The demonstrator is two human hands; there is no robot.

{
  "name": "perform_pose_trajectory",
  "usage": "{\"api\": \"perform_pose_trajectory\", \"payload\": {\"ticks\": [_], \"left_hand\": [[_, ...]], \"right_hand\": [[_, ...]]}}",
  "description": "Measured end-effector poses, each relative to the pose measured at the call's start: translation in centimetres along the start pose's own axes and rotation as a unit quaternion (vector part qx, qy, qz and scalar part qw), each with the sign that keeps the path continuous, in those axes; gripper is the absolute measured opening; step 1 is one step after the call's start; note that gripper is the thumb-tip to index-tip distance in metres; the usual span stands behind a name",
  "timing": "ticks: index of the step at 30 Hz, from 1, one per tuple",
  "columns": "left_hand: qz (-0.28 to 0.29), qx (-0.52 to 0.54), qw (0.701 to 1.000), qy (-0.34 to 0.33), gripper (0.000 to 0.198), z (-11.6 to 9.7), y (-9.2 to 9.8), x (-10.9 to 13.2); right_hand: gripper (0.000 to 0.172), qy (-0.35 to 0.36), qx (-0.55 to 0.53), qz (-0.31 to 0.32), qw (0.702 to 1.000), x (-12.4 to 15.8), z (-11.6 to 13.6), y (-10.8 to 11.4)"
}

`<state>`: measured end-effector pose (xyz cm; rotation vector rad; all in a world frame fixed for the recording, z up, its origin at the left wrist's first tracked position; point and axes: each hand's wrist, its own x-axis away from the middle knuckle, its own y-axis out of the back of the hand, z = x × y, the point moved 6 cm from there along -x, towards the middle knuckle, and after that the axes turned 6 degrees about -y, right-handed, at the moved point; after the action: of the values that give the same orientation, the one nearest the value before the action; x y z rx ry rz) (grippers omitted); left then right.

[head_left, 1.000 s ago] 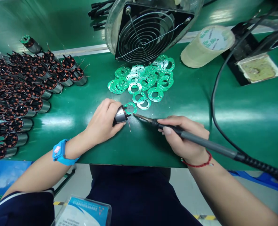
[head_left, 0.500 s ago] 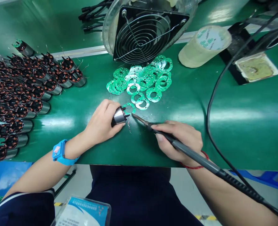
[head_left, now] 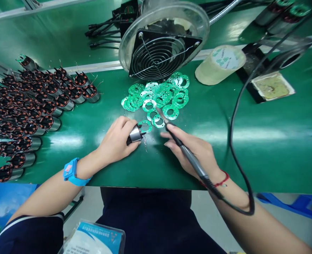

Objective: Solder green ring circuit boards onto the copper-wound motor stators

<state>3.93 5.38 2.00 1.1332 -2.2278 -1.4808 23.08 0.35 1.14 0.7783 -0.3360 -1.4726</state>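
On the green worktop point(head_left: 264, 141), a small motor point(head_left: 135, 134) is being held.
Spare motors point(head_left: 31, 106) are lying at nine o'clock; left hand point(head_left: 115, 143) fingers are clasping the small motor; at its three o'clock, right hand point(head_left: 203, 151) fingers are pinching a soldering iron point(head_left: 190, 158).

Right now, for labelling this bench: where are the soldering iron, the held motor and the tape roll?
soldering iron point(head_left: 184, 146), head view, dark handle.
motor point(head_left: 135, 134), head view, metal casing.
tape roll point(head_left: 210, 72), head view, its side.
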Motion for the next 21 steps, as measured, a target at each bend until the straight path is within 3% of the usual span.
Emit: {"api": "perform_pose_trajectory", "payload": {"ticks": [4, 8, 11, 14, 17, 21], "left_hand": [[-0.018, 0.026, 0.999, 0.026, 0.037, 0.2, 0.3, 0.1], [-0.039, 0.1, 0.99, 0.092, 0.043, 0.8, 0.8, 0.6], [-0.033, 0.199, 0.975, 0.096, 0.054, 0.9, 1.0, 0.9], [0.0, 0.246, 0.967, 0.067, 0.06, 0.8, 0.9, 0.9], [0.023, 0.193, 0.981, 0.024, 0.048, 0.9, 0.6, 0.6], [0.057, 0.078, 0.995, 0.002, 0.043, 1.0, -0.1, 0.3]], "right_hand": [[0.031, -0.053, 0.012, 0.064, 0.996, -0.8, 0.2, -0.7], [0.029, -0.102, 0.041, 0.078, 0.991, -1.9, 0.9, -1.3], [0.031, -0.159, -0.037, 0.041, 0.986, -2.6, 1.6, -2.0], [0.032, -0.183, -0.185, -0.046, 0.964, -2.8, 2.0, -2.5], [0.033, -0.166, -0.304, -0.094, 0.933, -3.0, 2.0, -3.1], [0.034, -0.109, -0.33, -0.012, 0.937, -3.3, 2.5, -4.3]]}}
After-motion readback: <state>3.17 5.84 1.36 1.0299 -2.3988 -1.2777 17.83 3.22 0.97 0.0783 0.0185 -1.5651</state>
